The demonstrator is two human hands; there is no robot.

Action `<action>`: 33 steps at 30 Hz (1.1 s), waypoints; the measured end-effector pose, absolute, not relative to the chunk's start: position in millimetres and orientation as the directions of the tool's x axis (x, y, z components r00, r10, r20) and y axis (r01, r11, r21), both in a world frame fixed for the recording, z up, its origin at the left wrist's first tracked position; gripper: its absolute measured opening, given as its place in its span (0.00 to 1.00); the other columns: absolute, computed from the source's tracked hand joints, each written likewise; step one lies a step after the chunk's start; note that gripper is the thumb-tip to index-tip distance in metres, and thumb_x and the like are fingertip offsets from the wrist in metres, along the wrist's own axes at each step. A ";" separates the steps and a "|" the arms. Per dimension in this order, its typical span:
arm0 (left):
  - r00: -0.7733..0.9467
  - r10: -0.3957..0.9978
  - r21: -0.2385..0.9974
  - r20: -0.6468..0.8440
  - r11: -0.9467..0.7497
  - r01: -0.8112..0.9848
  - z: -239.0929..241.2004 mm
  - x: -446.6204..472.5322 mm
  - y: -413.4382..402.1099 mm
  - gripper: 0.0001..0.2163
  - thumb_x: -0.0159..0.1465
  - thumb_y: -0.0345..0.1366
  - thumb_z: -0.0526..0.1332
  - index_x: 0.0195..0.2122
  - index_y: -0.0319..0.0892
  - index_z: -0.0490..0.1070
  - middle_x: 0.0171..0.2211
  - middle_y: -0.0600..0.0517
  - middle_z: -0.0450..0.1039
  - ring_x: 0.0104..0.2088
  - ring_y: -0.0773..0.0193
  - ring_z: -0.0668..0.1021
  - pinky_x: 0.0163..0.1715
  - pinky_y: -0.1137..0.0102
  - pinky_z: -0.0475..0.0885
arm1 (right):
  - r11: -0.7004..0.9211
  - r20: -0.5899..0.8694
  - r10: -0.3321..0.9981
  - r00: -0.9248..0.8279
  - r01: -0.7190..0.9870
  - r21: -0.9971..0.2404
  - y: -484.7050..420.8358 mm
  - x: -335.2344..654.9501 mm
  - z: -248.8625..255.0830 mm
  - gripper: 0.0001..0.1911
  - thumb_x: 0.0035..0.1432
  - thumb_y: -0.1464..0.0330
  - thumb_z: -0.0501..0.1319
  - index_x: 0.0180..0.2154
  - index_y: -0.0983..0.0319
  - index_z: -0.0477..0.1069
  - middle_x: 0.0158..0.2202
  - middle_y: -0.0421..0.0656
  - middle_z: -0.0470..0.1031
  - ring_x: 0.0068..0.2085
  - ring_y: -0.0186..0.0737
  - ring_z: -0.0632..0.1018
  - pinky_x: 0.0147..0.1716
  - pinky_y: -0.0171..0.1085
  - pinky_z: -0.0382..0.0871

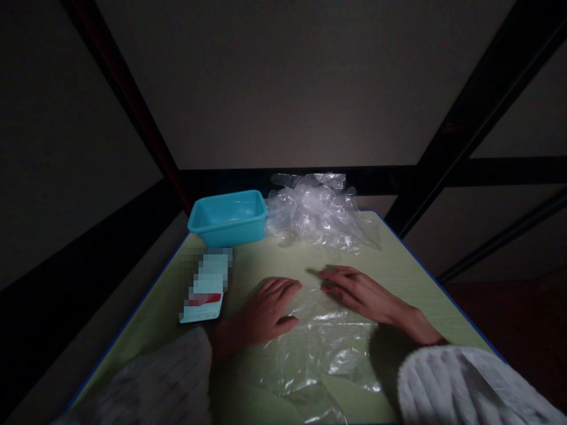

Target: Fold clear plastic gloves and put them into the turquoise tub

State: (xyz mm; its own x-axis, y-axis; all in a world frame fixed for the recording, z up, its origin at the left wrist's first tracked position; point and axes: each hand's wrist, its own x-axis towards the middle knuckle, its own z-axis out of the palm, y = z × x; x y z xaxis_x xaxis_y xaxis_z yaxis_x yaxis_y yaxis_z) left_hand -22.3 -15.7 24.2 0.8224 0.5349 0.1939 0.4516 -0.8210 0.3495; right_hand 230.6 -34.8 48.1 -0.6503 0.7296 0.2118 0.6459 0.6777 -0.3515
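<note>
A clear, thin plastic piece (pixel 319 348), which looks like a disposable glove, lies spread and wrinkled on the table in front of me. My left hand (pixel 272 310) rests palm down at its upper left edge, fingers stretched out and thumb apart. On the other side, my right hand (pixel 361 295) hovers over or touches the upper right edge, its fingers extended and slightly spread. Neither hand visibly grips anything. Beyond them, a heap of crumpled clear plastic gloves (pixel 314 209) lies at the far edge of the table.
A blue plastic basket (pixel 228 227) stands at the far left of the light green table (pixel 261 260), beside the heap. A phone (pixel 210 283) with a lit, pixelated screen lies left of my left hand. Behind the table rises a panel wall (pixel 301 88) with dark beams.
</note>
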 end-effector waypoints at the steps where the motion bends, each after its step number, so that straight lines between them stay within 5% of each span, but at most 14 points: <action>1: 0.814 0.542 0.355 0.208 -0.817 0.454 24.5 -23.4 -15.2 0.25 0.59 0.34 0.60 0.57 0.40 0.54 0.54 0.41 0.63 0.54 0.51 0.67 0.53 0.56 0.62 | 0.674 0.221 0.734 -0.643 0.646 -0.359 -34.9 232.4 48.6 0.22 0.65 0.68 0.45 0.59 0.62 0.55 0.45 0.48 0.74 0.48 0.46 0.73 0.51 0.53 0.65; 11: 0.533 0.748 0.510 0.396 -0.661 0.550 22.1 -33.9 -10.0 0.14 0.62 0.29 0.51 0.50 0.42 0.60 0.45 0.45 0.73 0.40 0.60 0.78 0.41 0.64 0.73 | 0.611 0.267 0.791 -0.550 0.703 -0.363 -31.8 265.4 55.0 0.19 0.64 0.67 0.45 0.53 0.61 0.65 0.45 0.47 0.76 0.47 0.49 0.75 0.51 0.57 0.63; 20: 0.516 0.749 0.477 0.417 -0.663 0.577 20.0 -32.2 -8.4 0.13 0.62 0.29 0.51 0.48 0.41 0.62 0.46 0.44 0.73 0.41 0.59 0.79 0.40 0.63 0.75 | 0.600 0.167 0.795 -0.583 0.715 -0.358 -31.7 265.5 52.9 0.20 0.65 0.63 0.45 0.50 0.62 0.69 0.47 0.46 0.75 0.50 0.49 0.72 0.50 0.53 0.65; 33: 0.539 0.732 0.389 0.417 -0.680 0.622 17.4 -32.6 -6.1 0.15 0.61 0.27 0.53 0.50 0.41 0.61 0.40 0.45 0.74 0.40 0.58 0.78 0.41 0.62 0.74 | 0.589 0.133 0.807 -0.576 0.769 -0.247 -29.0 261.8 54.5 0.19 0.62 0.70 0.46 0.52 0.62 0.65 0.52 0.49 0.71 0.48 0.48 0.73 0.47 0.52 0.67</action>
